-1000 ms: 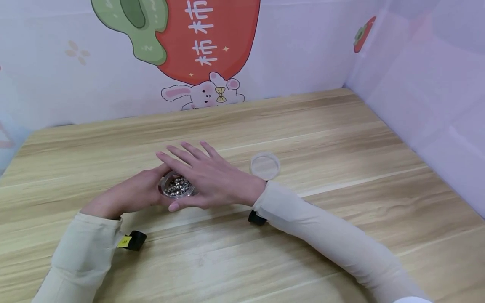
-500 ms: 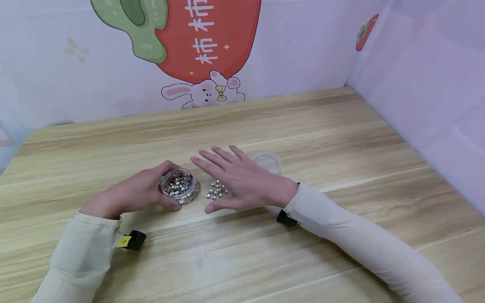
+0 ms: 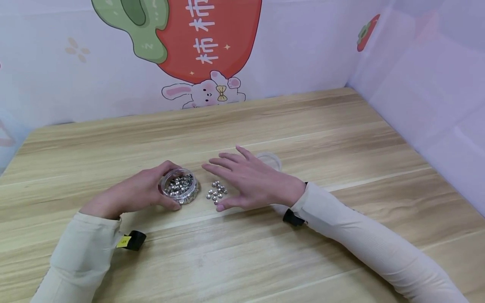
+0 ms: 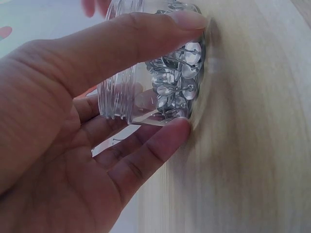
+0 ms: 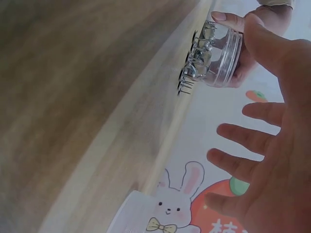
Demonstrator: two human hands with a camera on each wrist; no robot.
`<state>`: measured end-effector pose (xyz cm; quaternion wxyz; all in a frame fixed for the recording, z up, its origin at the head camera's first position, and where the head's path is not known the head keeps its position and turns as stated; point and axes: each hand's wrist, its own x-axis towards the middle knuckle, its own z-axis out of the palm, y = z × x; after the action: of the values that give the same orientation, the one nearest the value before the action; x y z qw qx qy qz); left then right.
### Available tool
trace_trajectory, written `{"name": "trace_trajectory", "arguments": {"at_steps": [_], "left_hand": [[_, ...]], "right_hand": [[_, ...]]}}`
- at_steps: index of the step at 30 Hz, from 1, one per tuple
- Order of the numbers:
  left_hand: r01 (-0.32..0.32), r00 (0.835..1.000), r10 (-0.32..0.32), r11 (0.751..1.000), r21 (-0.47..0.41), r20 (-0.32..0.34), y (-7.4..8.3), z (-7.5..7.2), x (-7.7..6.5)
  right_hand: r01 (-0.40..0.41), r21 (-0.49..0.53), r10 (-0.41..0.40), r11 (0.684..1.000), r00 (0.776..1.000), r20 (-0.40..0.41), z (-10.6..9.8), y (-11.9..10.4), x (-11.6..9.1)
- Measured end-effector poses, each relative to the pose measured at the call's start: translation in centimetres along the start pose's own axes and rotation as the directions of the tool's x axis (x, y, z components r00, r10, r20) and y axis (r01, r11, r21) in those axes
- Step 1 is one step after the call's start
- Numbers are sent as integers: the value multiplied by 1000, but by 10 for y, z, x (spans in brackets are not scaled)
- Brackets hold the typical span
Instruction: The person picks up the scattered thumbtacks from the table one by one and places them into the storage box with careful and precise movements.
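Observation:
A clear round screw-top jar [image 3: 195, 192] stands on the wooden table, filled partway with silver thumbtacks [image 3: 179, 184]. My left hand [image 3: 138, 190] holds it from the left, thumb on the near side and fingers around the far side. In the left wrist view, the threaded neck [image 4: 116, 90] rises above the tacks. Several loose thumbtacks [image 3: 215, 193] lie just right of the jar; the right wrist view shows their pins [image 5: 186, 86] sticking out. My right hand [image 3: 251, 181] hovers beside them, palm down, with fingers spread and nothing held.
A clear round lid [image 3: 270, 160] lies on the table behind my right hand, partly covered by it. Patterned cloth walls [image 3: 303, 50] border the table [image 3: 341, 139] at the back and right. Both wrists wear small black cameras [image 3: 136, 240].
My right hand has moved right from over the jar, bringing the jar's opening and the loose thumbtacks into view. The left hand and the jar have stayed in place.

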<state>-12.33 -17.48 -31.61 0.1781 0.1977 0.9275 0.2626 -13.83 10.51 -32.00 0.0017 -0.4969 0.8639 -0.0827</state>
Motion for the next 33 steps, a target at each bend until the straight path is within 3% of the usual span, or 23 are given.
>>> {"name": "trace_trajectory", "arguments": {"at_steps": [13,33], "left_hand": [[10,1000,-10,1000,2,-2,-2,-2,-2],[16,1000,-16,1000,-1,2,0,-1,-1]], "right_hand": [[-21,41,18,999,998,60,0,-1,4],[19,47,-21,999,999,39,2,3,3]]}}
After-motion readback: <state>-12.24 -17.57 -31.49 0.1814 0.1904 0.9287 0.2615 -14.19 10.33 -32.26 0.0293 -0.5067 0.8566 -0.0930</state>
